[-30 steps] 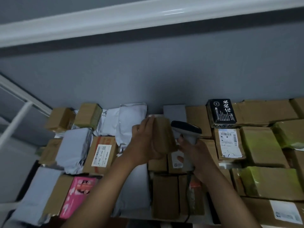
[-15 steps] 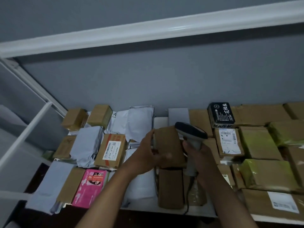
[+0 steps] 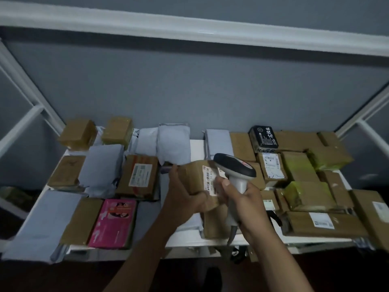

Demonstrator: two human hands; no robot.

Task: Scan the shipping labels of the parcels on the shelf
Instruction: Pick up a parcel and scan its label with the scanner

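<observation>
A white shelf (image 3: 195,147) is packed with parcels. My left hand (image 3: 182,191) grips a small brown cardboard parcel (image 3: 192,175) above the shelf's middle, its white shipping label (image 3: 209,179) turned up towards me. My right hand (image 3: 245,202) holds a white barcode scanner (image 3: 234,167) with a dark head by its handle, just right of the label and over its edge. The scanner's cable hangs down past the shelf front.
Brown boxes, grey mailer bags (image 3: 173,142) and a pink packet (image 3: 113,223) cover the left half. A black box (image 3: 263,135), a labelled box (image 3: 272,167) and yellow-taped parcels (image 3: 301,167) fill the right. White frame posts stand at both sides and a rail runs overhead.
The parcel has turned in my left hand so its white label now faces up. The scanner has stayed beside it, and my view has dropped and widened over the shelf.
</observation>
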